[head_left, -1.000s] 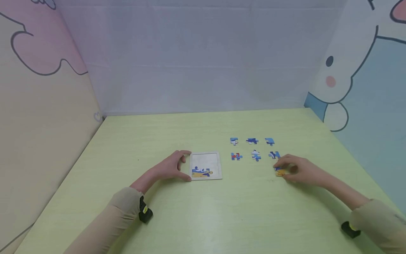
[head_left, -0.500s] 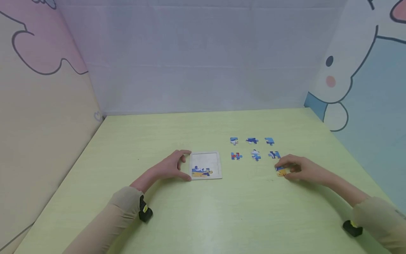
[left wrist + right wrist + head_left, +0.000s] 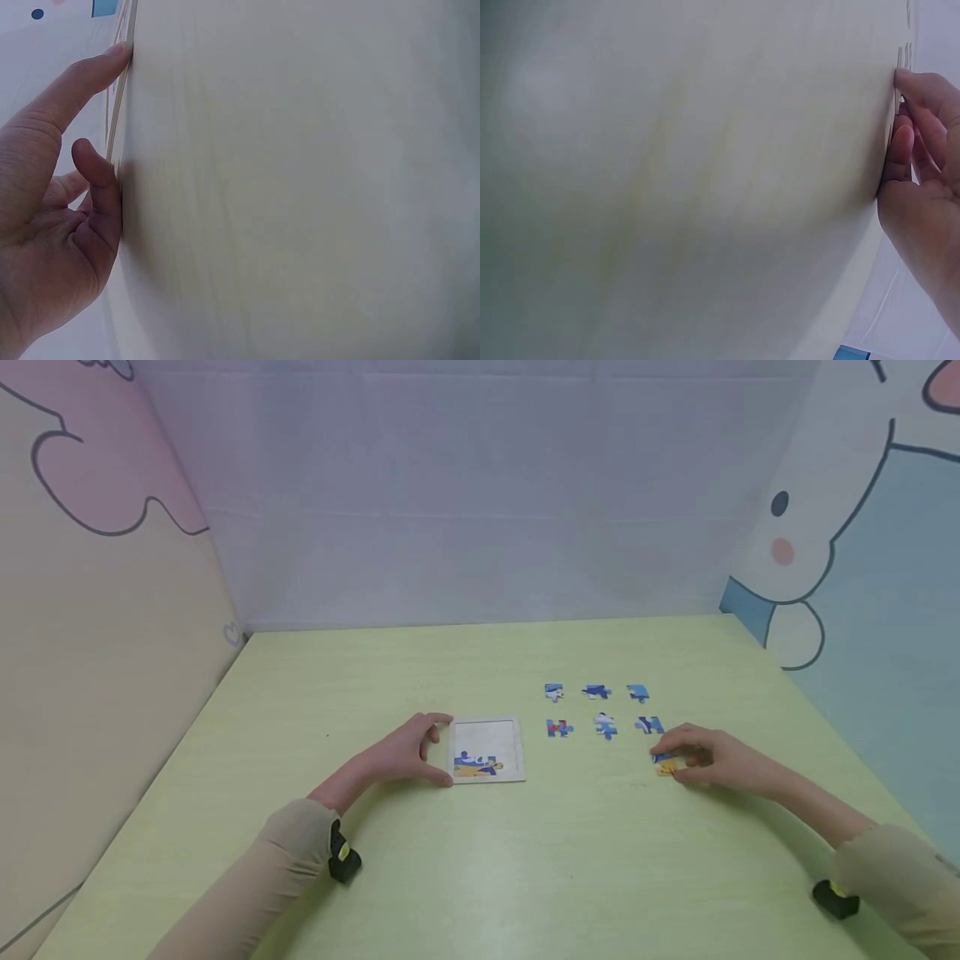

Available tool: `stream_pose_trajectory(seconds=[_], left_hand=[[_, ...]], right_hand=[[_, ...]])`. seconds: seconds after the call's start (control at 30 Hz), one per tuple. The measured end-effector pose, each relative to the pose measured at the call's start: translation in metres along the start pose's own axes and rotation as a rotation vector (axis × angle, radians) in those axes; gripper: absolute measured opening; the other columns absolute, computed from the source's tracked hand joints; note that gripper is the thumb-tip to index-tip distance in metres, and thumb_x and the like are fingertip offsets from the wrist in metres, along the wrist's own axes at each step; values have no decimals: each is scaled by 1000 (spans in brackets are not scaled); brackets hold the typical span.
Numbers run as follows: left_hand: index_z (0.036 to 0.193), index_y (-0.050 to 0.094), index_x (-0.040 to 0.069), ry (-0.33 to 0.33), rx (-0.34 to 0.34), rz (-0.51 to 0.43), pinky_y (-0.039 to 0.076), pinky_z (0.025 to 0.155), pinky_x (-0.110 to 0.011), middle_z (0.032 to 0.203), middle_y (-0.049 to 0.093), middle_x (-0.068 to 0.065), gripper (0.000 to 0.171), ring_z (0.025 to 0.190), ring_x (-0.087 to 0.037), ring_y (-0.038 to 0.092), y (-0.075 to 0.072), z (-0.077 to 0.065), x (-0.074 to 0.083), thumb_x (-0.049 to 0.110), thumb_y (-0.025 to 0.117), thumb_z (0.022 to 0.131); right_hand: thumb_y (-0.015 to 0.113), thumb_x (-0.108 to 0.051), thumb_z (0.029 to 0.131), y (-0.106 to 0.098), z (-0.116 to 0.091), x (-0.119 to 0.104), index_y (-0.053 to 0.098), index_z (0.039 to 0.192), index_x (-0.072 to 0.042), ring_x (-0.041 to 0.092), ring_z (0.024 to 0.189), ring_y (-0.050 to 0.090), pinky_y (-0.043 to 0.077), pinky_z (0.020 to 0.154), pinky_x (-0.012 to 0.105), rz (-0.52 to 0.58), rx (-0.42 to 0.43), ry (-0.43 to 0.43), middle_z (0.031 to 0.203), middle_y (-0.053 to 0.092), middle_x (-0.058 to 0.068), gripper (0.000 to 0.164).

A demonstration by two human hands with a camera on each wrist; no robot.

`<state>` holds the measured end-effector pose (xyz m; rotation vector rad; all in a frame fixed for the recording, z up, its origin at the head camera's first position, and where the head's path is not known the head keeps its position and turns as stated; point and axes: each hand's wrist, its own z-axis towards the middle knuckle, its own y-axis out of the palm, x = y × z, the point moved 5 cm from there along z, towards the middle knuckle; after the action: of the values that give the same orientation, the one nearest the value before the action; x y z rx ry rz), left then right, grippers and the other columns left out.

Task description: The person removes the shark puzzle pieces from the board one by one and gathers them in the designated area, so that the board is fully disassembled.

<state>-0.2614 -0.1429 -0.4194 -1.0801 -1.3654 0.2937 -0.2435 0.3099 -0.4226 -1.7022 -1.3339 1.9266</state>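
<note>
A square white puzzle tray [image 3: 486,739] lies on the table in the head view. Joined blue and yellow pieces [image 3: 477,766] fill its lower left part. My left hand [image 3: 403,750] holds the tray's left side, index fingertip at the far corner and thumb at the near one. In the left wrist view, fingers of that hand [image 3: 67,187] touch the tray's thin edge. To the right, my right hand [image 3: 712,762] pinches a blue and yellow puzzle piece [image 3: 664,767] at table level, partly covering it. The right wrist view shows this hand [image 3: 926,142] along the table surface.
Several loose puzzle pieces lie in two rows between the tray and my right hand, among them a red and blue piece [image 3: 558,728] and a dark blue piece [image 3: 596,692]. A pale wall [image 3: 480,527] stands behind the green table [image 3: 480,860], with painted side walls.
My right hand has shifted very slightly to the right along with the blue and yellow puzzle piece. My left hand and the tray stay where they were.
</note>
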Motion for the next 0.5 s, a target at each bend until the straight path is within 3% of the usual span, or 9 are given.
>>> stream_pose_trajectory(seconds=[0.5], left_hand=[[150,36,11,-17,-9,-6,39,73,-26,112,48,-7,98,84,-16,46,-1,-1,2,31,90,70]], right_hand=[[75,-22,87,-3,-1,-4,68,121,-22,-3,105,52,49,82,17,-2,-25,-19,131,59,8,35]])
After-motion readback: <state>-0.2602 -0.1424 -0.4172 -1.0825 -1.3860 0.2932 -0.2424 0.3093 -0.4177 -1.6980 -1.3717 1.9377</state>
